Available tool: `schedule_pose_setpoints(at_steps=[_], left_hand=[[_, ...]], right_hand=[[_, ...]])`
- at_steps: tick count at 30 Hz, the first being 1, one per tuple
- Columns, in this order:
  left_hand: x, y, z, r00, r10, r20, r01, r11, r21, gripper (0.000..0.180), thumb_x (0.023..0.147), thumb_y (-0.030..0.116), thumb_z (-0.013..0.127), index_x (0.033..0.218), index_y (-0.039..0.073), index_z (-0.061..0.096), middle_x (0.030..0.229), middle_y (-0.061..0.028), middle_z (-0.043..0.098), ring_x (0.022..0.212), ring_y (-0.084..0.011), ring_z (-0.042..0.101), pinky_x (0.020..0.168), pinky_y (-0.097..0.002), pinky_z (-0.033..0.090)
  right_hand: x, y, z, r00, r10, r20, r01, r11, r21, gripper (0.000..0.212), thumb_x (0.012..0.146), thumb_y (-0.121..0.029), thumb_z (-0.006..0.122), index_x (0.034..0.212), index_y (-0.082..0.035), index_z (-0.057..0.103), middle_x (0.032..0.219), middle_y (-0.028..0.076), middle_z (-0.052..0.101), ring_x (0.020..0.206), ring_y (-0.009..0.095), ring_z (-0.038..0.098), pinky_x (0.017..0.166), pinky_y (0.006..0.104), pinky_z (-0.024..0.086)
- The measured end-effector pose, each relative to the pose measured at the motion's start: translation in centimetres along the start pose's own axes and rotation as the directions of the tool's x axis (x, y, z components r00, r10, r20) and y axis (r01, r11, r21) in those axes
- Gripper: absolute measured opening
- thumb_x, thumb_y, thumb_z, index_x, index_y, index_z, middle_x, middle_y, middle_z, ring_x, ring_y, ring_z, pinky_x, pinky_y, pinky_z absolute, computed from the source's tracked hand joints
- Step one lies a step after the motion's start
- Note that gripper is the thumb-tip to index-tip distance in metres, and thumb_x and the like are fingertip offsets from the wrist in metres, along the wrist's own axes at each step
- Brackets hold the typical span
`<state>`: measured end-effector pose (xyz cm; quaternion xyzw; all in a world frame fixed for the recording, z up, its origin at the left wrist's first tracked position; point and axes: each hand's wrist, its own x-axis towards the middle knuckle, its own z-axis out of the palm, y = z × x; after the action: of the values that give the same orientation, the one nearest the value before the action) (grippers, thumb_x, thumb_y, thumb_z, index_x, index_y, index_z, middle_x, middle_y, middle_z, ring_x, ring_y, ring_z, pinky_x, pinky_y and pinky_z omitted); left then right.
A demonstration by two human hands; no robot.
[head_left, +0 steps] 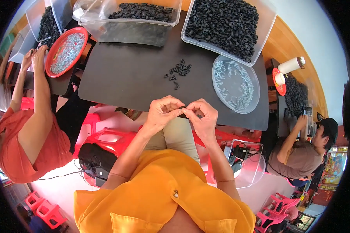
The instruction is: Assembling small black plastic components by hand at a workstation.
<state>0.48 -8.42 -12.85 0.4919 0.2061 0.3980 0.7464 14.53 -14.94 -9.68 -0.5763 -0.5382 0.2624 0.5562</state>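
My left hand [161, 113] and my right hand [201, 116] meet in front of my body, just off the table's near edge. Their fingertips pinch a small black part [182, 107] between them; its exact shape is mostly covered by the fingers. Beyond my hands, a loose cluster of small black ring-like parts [182, 68] lies on the dark table [124, 73]. To the right on the tabletop is a round clear lid-like tray [235, 87] with many small, shiny, clear or silvery pieces spread around its rim.
Two clear plastic bins stand at the table's far side, one [130, 33] holding black parts, the other [221, 31] heaped with black rings. Co-workers sit left [35, 136] and right [299, 151]. A red basin [68, 50] holds shiny pieces. Red plastic stools [109, 136] stand below.
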Motion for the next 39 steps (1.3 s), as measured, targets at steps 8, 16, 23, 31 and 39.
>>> schedule_pose_setpoints(at_steps=[8, 16, 23, 31, 39], left_hand=[[-0.3, 0.3, -1.7, 0.997, 0.030, -0.075, -0.029, 0.999, 0.014, 0.015, 0.078, -0.008, 0.064, 0.092, -0.001, 0.064, 0.087, 0.0005, 0.057, 0.077, -0.0051, 0.056, 0.071, -0.0190, 0.046], [-0.6, 0.7, -2.4, 0.987, -0.016, -0.160, 0.016, 1.000, 0.000, 0.018, 0.079, -0.008, 0.063, 0.094, 0.001, 0.063, 0.089, -0.0006, 0.063, 0.082, -0.0053, 0.057, 0.076, -0.0201, 0.046], [-0.2, 0.6, -2.4, 0.993, -0.020, -0.114, 0.023, 0.999, 0.024, 0.015, 0.081, -0.006, 0.061, 0.095, 0.000, 0.062, 0.090, -0.0019, 0.063, 0.082, -0.0070, 0.059, 0.076, -0.0215, 0.048], [1.7, -0.2, -0.2, 0.996, -0.087, 0.027, 0.088, 0.995, -0.048, 0.013, 0.084, -0.002, 0.060, 0.097, -0.001, 0.060, 0.089, -0.0041, 0.063, 0.079, -0.0098, 0.061, 0.073, -0.0239, 0.051], [2.4, -1.1, 0.8, 0.991, -0.115, 0.066, 0.115, 0.993, -0.006, 0.013, 0.084, -0.001, 0.061, 0.097, -0.003, 0.061, 0.084, -0.0042, 0.064, 0.077, -0.0090, 0.061, 0.070, -0.0232, 0.051]], right_hand=[[2.6, 1.0, 0.8, 0.996, -0.012, -0.085, -0.011, 0.965, -0.261, 0.005, 0.084, 0.000, 0.060, 0.084, 0.003, 0.063, 0.070, 0.005, 0.056, 0.060, 0.009, 0.053, 0.051, 0.0222, 0.042], [4.9, 2.8, 3.7, 0.996, -0.006, -0.088, -0.054, 0.750, -0.660, 0.013, 0.074, -0.011, 0.070, 0.079, -0.002, 0.063, 0.073, 0.011, 0.060, 0.057, 0.024, 0.058, 0.056, 0.0355, 0.046], [3.8, 2.4, 2.7, 0.996, 0.068, -0.052, -0.084, 0.893, -0.442, 0.012, 0.073, -0.001, 0.069, 0.079, 0.001, 0.059, 0.073, 0.008, 0.060, 0.061, 0.016, 0.059, 0.056, 0.0296, 0.048], [1.9, 0.7, -2.1, 0.933, 0.356, 0.042, -0.347, 0.866, 0.360, 0.018, 0.081, 0.002, 0.063, 0.099, 0.004, 0.064, 0.081, 0.007, 0.064, 0.068, 0.010, 0.061, 0.066, 0.0232, 0.054], [1.1, 1.0, -3.3, 0.960, 0.270, 0.068, -0.278, 0.913, 0.298, 0.014, 0.082, 0.001, 0.064, 0.096, 0.001, 0.067, 0.084, 0.004, 0.062, 0.072, 0.009, 0.060, 0.065, 0.0208, 0.050]])
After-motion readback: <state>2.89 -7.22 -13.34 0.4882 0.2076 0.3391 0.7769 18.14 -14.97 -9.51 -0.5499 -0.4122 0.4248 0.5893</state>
